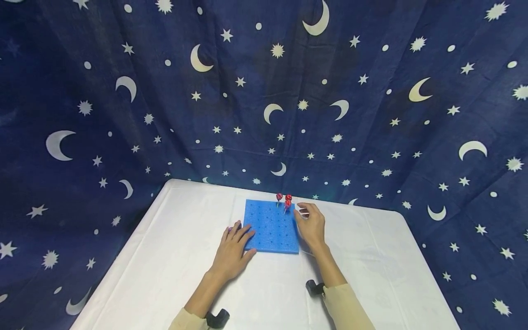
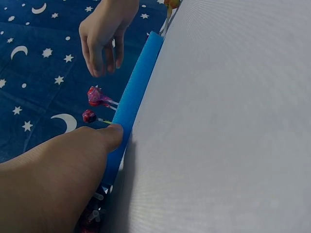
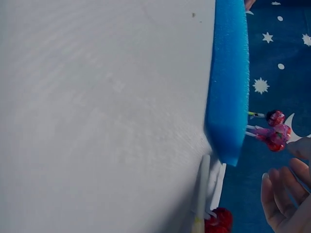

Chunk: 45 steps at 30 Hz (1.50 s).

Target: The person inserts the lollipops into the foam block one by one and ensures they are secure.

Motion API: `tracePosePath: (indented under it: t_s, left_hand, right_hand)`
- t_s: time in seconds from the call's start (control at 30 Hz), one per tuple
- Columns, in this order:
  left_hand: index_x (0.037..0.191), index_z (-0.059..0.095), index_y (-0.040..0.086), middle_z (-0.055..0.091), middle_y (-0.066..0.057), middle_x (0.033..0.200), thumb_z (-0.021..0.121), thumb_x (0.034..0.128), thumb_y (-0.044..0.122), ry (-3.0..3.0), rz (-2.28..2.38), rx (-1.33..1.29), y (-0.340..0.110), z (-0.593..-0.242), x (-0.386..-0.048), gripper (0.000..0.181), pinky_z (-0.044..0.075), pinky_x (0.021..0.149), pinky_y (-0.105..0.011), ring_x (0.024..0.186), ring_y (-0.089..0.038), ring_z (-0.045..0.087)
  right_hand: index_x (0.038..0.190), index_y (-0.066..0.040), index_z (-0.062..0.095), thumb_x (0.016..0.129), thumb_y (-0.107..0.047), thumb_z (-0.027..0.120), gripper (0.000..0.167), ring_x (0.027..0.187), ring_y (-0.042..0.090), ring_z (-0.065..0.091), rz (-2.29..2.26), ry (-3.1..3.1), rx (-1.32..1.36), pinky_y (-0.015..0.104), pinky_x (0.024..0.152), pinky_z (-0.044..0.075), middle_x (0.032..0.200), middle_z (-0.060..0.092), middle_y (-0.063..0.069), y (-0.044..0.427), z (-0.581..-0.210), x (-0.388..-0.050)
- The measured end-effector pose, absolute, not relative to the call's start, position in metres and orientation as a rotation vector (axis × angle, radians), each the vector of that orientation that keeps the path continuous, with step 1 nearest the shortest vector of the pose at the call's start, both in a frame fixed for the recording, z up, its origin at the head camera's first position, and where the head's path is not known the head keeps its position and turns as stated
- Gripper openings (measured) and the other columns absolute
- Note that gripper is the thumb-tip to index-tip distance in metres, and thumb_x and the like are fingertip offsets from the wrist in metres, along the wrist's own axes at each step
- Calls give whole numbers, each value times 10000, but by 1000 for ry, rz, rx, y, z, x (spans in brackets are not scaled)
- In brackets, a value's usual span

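Observation:
A blue foam board (image 1: 270, 231) with rows of small holes lies on the table. Three red lollipops (image 1: 287, 204) stand in it by the back right corner. My left hand (image 1: 232, 254) rests on the board's left front part, fingers spread; in the left wrist view its thumb (image 2: 112, 137) presses the board's edge. Beside the right edge, near the lollipops, is my right hand (image 1: 312, 228), its fingers loosely bent and holding nothing. The right wrist view shows a gap between those fingers (image 3: 281, 194) and the blue board (image 3: 228, 77).
More wrapped lollipops with pale sticks (image 2: 95, 215) lie left of the board, partly behind my left hand. Another red lollipop (image 3: 219, 221) and a white stick (image 3: 202, 187) are off the board's right side. A dark blue star-and-moon cloth (image 1: 247, 110) hangs behind the white table (image 1: 354, 256).

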<state>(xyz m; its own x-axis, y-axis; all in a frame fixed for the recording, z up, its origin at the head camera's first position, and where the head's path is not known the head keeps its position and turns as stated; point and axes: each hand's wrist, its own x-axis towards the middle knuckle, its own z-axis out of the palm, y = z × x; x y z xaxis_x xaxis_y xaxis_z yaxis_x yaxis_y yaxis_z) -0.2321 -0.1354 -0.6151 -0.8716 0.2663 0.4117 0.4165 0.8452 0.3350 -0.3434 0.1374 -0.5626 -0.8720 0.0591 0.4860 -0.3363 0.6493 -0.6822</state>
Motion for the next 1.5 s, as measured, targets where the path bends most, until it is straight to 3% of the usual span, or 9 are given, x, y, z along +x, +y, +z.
tracePosePath:
  t_s: [0.27,0.6,0.9,1.2,1.5]
  left_hand:
    - [1492,580,145,489,-92,1593,636,1016,432,-2658,-598,-513,-136,-613,-231,558,234,1219,-672,1535,-413,315]
    - [1499,572,152,484,-91,1597,633,1015,441,-2676,-585,-504,-138,-613,-230,566,230,1222,-669,1539,-409,309]
    - [1508,564,158,478,-87,1602,628,1020,441,-2687,-594,-499,-137,-613,-230,568,216,1232,-658,1548,-397,292]
    - [1507,565,158,479,-80,1602,619,1021,453,-2692,-585,-495,-137,-614,-231,571,215,1236,-649,1552,-389,288]
    - [1503,568,146,480,-93,1599,637,1016,431,-2675,-619,-514,-134,-613,-232,569,207,1233,-661,1550,-397,289]
  right_hand:
    - [1132,-58,763,893,-93,807,246,963,314,738,1098,-2439,212,454,833,627,1096,738,96,148,-554,-332]
    - [1100,-97,772,901,-159,804,212,976,280,730,1046,-2557,153,459,861,617,1089,734,77,163,-554,-323]
    - [1024,-78,784,884,-155,814,162,822,228,722,1034,-2614,135,439,769,605,956,725,57,176,-557,-314]
    - [1029,-73,791,862,-160,811,189,869,253,689,972,-2689,70,454,804,566,943,715,67,188,-561,-313]
    - [993,-53,789,841,-146,816,180,800,232,655,933,-2768,8,409,696,509,937,706,88,194,-560,-311]
